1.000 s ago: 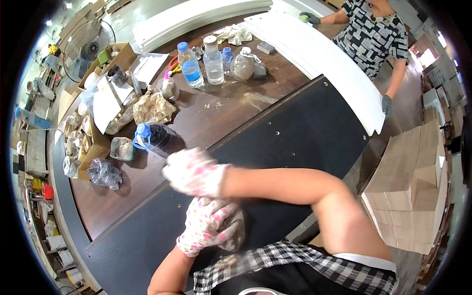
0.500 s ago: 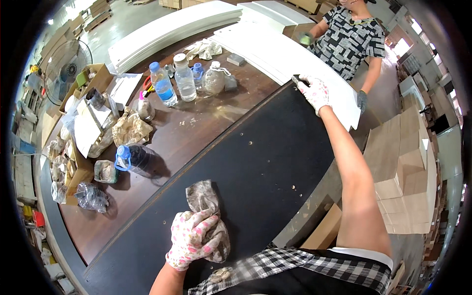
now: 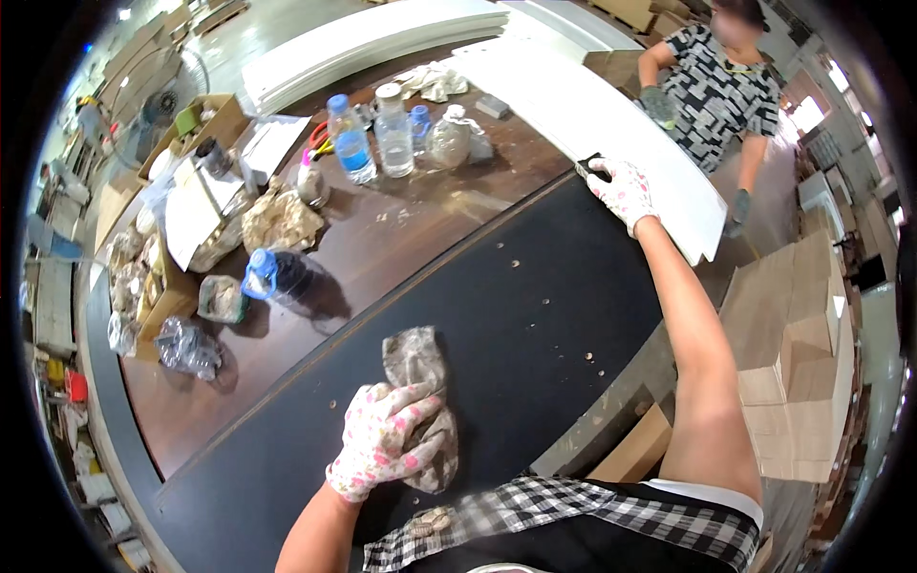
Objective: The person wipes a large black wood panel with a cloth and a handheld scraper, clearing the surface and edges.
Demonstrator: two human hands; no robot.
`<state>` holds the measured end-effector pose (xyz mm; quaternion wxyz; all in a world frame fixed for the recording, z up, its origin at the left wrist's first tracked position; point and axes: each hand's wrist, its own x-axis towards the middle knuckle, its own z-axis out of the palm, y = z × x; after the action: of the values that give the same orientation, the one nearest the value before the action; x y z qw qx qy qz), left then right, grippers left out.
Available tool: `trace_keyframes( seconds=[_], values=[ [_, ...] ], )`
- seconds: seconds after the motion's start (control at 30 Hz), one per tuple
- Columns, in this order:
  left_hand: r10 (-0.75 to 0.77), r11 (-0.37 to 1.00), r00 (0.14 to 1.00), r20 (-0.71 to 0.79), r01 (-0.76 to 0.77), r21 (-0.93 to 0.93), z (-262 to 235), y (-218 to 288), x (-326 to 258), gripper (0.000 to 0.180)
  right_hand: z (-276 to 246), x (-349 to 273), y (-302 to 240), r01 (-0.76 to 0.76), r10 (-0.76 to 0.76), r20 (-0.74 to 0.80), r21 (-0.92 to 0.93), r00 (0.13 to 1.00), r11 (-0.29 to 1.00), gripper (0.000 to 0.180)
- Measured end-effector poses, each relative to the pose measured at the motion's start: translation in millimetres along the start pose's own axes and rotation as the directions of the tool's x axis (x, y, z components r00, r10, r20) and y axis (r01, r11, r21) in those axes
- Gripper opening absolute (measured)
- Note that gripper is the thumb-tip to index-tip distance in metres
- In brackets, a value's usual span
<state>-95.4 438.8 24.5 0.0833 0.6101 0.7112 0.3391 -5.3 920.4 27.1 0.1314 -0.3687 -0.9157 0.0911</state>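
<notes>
A long black board (image 3: 497,315) with several small holes lies across the table in front of me. Pressed on its near part, my left hand (image 3: 387,437), in a white glove with pink flowers, is closed over a stained grey rag (image 3: 415,355). At the board's far right end, my right hand (image 3: 623,194) wears a matching glove. Its fingers close round a small flat dark tool (image 3: 589,172), whose kind I cannot make out, held by the board's edge. A white panel (image 3: 611,115) lies just beyond that hand.
Bottles (image 3: 351,143) stand on the brown table (image 3: 411,239), along with a dark blue-capped bottle (image 3: 279,274) and crumpled bags (image 3: 188,346). Stacked white panels (image 3: 373,48) lie at the back. A gloved co-worker (image 3: 721,91) stands far right, near cardboard boxes (image 3: 783,334).
The view has swung slightly, so most things sit further right. My left hand still grips the rag on the board, and my right hand remains at its far end.
</notes>
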Motion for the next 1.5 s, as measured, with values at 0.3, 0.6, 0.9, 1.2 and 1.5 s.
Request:
trace_keyframes(
  seconds=[0.3,0.6,0.9,1.2,1.5],
  values=[
    [-0.137,0.981,0.99,0.024,0.139,-0.137,-26.7,7.3,-66.5,0.037,37.1,-101.7,-145.8,0.441,-0.433,-0.082,0.129,0.897,0.888,0.027],
    [-0.409,0.912,0.87,-0.276,0.384,-0.142,-82.5,13.0,-251.9,0.042,64.8,-231.8,-351.9,0.619,-0.627,-0.033,0.209,0.778,0.757,0.024],
    [-0.546,0.71,0.502,-0.671,0.702,-0.052,-129.1,28.1,-412.2,0.035,101.3,-364.6,-571.6,0.764,-0.812,0.058,0.304,0.581,0.569,0.022],
    [-0.651,0.667,0.601,-0.464,0.744,0.028,-139.1,26.7,-446.7,0.073,135.0,-449.7,-743.3,0.848,-0.948,0.104,0.425,0.301,0.316,0.024],
    [-0.578,0.725,0.646,-0.499,0.687,0.049,-141.0,21.0,-450.3,0.066,140.1,-431.7,-737.4,0.857,-0.972,0.112,0.46,0.206,0.235,0.027]
  ],
)
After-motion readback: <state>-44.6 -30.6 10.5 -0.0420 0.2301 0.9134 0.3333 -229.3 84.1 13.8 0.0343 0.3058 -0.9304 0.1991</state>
